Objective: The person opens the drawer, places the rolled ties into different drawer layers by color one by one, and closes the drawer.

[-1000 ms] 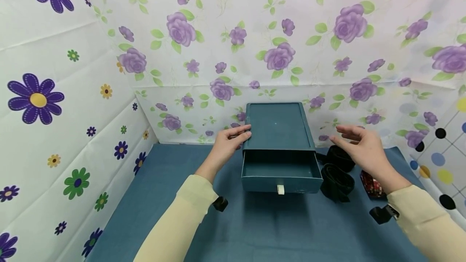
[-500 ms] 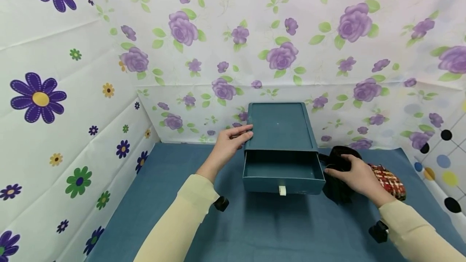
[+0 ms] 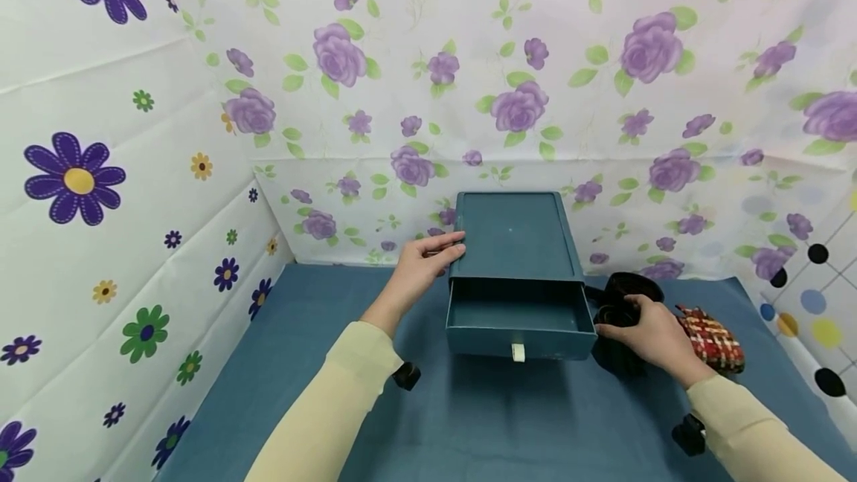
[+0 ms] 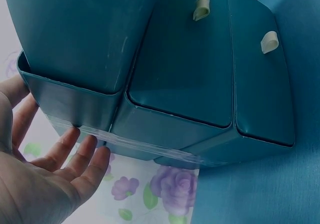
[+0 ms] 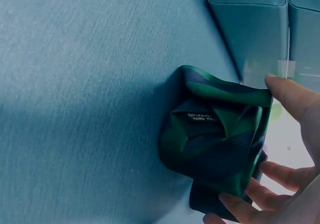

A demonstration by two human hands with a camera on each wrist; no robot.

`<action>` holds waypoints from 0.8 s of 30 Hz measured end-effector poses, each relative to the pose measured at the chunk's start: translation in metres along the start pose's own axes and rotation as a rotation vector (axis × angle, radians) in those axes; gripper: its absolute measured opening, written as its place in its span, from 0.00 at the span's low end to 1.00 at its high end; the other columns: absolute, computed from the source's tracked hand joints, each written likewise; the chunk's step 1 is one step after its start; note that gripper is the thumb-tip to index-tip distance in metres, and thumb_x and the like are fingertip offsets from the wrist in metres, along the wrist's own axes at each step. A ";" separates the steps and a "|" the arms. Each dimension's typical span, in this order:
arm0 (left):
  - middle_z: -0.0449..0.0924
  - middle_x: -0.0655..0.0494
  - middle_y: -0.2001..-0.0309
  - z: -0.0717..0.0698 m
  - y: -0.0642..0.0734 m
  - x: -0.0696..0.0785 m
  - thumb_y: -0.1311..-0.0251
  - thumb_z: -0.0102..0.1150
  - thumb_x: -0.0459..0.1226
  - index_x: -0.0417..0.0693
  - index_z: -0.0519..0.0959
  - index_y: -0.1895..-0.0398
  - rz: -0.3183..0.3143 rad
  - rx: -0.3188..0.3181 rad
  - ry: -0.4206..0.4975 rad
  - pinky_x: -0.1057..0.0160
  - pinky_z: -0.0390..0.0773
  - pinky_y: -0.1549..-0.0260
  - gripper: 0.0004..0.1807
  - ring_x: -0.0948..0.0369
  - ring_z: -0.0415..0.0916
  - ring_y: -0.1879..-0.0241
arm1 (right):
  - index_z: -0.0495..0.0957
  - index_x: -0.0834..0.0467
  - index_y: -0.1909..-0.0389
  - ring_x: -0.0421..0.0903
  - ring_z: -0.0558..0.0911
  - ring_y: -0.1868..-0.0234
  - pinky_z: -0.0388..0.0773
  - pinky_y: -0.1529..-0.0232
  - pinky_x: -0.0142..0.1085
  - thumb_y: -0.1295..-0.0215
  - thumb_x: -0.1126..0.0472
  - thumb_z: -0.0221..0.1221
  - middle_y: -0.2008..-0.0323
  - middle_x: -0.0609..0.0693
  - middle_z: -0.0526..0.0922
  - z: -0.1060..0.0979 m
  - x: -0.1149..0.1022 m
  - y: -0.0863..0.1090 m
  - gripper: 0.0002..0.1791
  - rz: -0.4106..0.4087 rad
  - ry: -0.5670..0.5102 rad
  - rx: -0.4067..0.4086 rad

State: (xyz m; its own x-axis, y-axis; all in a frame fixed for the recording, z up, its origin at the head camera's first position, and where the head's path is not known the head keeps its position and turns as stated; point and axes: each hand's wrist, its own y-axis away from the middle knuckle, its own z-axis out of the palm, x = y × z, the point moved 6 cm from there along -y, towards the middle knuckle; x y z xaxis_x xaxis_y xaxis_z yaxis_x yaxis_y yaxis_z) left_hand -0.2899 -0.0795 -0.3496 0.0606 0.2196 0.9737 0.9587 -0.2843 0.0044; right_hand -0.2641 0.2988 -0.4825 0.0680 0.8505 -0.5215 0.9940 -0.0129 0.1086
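A teal drawer unit point(image 3: 512, 233) stands against the back cloth, its top drawer point(image 3: 482, 342) pulled out and bare inside. My left hand point(image 3: 416, 274) rests fingertips on the unit's upper left side. In the left wrist view, the fingers point(image 4: 92, 169) are mostly straight against the stacked drawers' side point(image 4: 75, 102). My right hand point(image 3: 659, 337) is at a rolled green and navy necktie point(image 5: 215, 134) right of the unit. Its thumb lies on one edge of the roll and its fingers point(image 5: 240, 206) on the other, gripping it. The palm covers part of the necktie in the head view.
A black rolled strap-like thing point(image 3: 636, 285) lies behind the right hand. Right of it sits a red, orange and white woven plaid item point(image 3: 713, 341). Blue cloth point(image 3: 321, 393) covers the table; flowered sheets point(image 3: 375, 117) stand at the back and left.
My right hand has come down and left from above the rolls onto the necktie, uncovering the plaid item. My left hand stays at the unit's side.
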 end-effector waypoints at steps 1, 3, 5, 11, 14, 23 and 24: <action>0.72 0.59 0.41 0.000 0.000 -0.001 0.38 0.57 0.49 0.60 0.73 0.39 -0.004 -0.001 -0.002 0.52 0.74 0.47 0.23 0.60 0.71 0.45 | 0.54 0.66 0.31 0.66 0.76 0.51 0.76 0.67 0.50 0.52 0.25 0.56 0.39 0.74 0.63 0.002 0.001 0.001 0.60 0.012 0.004 -0.011; 0.72 0.60 0.41 0.000 0.000 -0.002 0.38 0.57 0.49 0.61 0.73 0.39 -0.007 -0.003 -0.007 0.54 0.74 0.48 0.23 0.61 0.71 0.45 | 0.54 0.65 0.31 0.67 0.75 0.51 0.75 0.68 0.49 0.53 0.24 0.55 0.40 0.75 0.64 0.004 0.003 0.001 0.60 0.029 0.013 -0.031; 0.72 0.61 0.41 0.000 0.000 -0.002 0.38 0.56 0.50 0.62 0.73 0.39 -0.007 -0.003 -0.009 0.56 0.75 0.49 0.23 0.61 0.71 0.44 | 0.55 0.65 0.31 0.65 0.77 0.54 0.75 0.70 0.47 0.54 0.22 0.54 0.40 0.75 0.65 0.005 0.003 0.002 0.61 0.036 0.022 -0.048; 0.72 0.61 0.42 -0.001 -0.002 -0.003 0.38 0.57 0.50 0.62 0.74 0.39 0.001 0.000 -0.012 0.58 0.76 0.51 0.23 0.61 0.71 0.45 | 0.57 0.66 0.33 0.61 0.80 0.59 0.76 0.72 0.45 0.60 0.21 0.58 0.42 0.75 0.68 0.010 0.001 0.002 0.64 0.011 0.047 -0.078; 0.72 0.62 0.42 -0.001 -0.003 -0.003 0.38 0.57 0.50 0.62 0.74 0.40 0.009 0.000 -0.011 0.58 0.76 0.51 0.23 0.61 0.71 0.45 | 0.58 0.66 0.33 0.65 0.78 0.56 0.76 0.70 0.47 0.60 0.25 0.63 0.43 0.75 0.68 0.008 0.001 0.002 0.62 -0.001 0.053 -0.069; 0.72 0.62 0.41 -0.001 -0.003 -0.004 0.38 0.57 0.50 0.62 0.74 0.40 0.025 -0.006 -0.007 0.58 0.76 0.50 0.23 0.61 0.72 0.45 | 0.60 0.69 0.35 0.67 0.77 0.54 0.77 0.69 0.48 0.60 0.29 0.65 0.44 0.75 0.68 0.007 0.003 0.003 0.60 0.003 0.064 -0.065; 0.72 0.62 0.41 -0.002 -0.003 -0.005 0.38 0.57 0.50 0.62 0.74 0.40 0.027 -0.005 -0.005 0.57 0.76 0.50 0.23 0.61 0.72 0.45 | 0.60 0.69 0.36 0.67 0.77 0.55 0.77 0.69 0.48 0.60 0.28 0.65 0.44 0.75 0.69 0.007 0.003 0.003 0.61 0.006 0.067 -0.066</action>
State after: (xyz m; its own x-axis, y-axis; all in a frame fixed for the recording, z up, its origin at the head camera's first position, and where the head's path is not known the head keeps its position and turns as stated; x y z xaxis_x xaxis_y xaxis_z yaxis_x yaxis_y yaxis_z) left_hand -0.2933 -0.0811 -0.3537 0.0878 0.2168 0.9723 0.9553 -0.2949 -0.0206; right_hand -0.2602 0.2978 -0.4896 0.0660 0.8838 -0.4631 0.9857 0.0145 0.1682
